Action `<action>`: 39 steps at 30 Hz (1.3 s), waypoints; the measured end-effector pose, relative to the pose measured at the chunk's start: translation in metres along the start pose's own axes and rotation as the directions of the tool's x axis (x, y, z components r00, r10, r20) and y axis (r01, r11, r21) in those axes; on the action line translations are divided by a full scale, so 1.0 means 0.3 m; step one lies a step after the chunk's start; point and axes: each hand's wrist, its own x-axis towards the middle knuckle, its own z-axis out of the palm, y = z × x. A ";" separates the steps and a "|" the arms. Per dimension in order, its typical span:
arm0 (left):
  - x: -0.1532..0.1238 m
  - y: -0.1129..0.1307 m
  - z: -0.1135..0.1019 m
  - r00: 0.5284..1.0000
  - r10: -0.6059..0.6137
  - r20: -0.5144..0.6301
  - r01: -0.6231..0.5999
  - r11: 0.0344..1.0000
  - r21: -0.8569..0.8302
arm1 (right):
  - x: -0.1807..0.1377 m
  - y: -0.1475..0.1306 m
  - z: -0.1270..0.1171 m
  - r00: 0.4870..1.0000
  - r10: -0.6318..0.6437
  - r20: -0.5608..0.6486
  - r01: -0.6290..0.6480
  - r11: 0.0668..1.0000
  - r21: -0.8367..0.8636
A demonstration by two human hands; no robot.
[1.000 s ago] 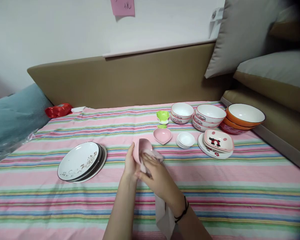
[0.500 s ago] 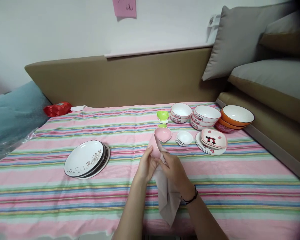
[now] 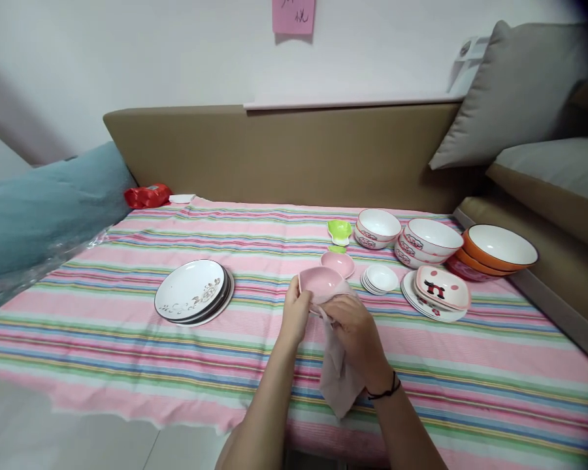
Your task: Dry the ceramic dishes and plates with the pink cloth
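Near the middle of the head view, my left hand [image 3: 296,309] grips a small pink bowl [image 3: 319,281] by its left side, the hollow facing up. Bunched in my right hand [image 3: 355,326] is a pale grey-pink cloth [image 3: 340,378], pressed against the bowl's right rim, its loose end hanging down. My right fingers are partly hidden by the cloth. Just behind the held bowl, another pink bowl [image 3: 338,264] rests on the striped cloth. A green shell-shaped dish [image 3: 340,230] lies beyond it, and small white dishes [image 3: 381,278] are stacked to its right.
Patterned plates [image 3: 191,290] form a stack at left. Red-rimmed white bowls [image 3: 378,226], more white bowls [image 3: 432,238] and orange bowls [image 3: 500,251] stand at back right. A panda-print dish [image 3: 443,287] tops plates before them. A red package [image 3: 147,196] lies far left; cushions [image 3: 519,85] flank the right.
The pink bowl has turned from edge-on to hollow side up, and the cloth now covers its right rim. The whole view has shifted left, so things appear farther right.
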 end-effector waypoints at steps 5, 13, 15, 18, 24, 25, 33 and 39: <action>0.019 -0.002 -0.020 0.992 0.118 -0.051 -0.109 0.983 0.145 | -0.006 0.004 0.009 0.996 -0.088 -0.005 0.088 0.996 -0.034; 0.016 0.017 -0.031 0.978 0.174 -0.118 -0.133 0.947 0.292 | -0.005 0.011 -0.014 0.991 -0.132 0.037 0.132 0.991 -0.015; 0.017 0.023 -0.028 0.979 0.156 -0.134 -0.121 0.963 0.240 | -0.004 0.016 -0.021 0.990 -0.141 0.028 0.141 0.990 -0.017; 0.020 0.027 -0.026 0.986 0.064 -0.152 -0.051 0.995 0.087 | -0.002 0.025 -0.028 0.989 -0.151 0.008 0.151 0.988 -0.028; 0.011 0.039 -0.017 0.987 -0.162 -0.010 0.159 0.978 -0.134 | -0.008 0.056 -0.039 0.996 0.020 -0.093 -0.008 0.992 0.129; 0.007 0.043 -0.014 0.990 -0.139 0.005 0.139 0.985 -0.107 | -0.010 0.061 -0.041 0.992 0.068 -0.110 -0.047 0.982 0.181; -0.003 0.072 -0.018 0.977 0.069 0.201 -0.054 0.995 -0.080 | -0.020 0.081 -0.066 0.883 0.468 -0.030 -0.350 0.700 0.623; -0.014 0.080 -0.025 0.944 0.015 0.331 0.051 0.981 -0.188 | -0.028 0.087 -0.061 0.723 0.662 0.196 -0.410 0.184 0.893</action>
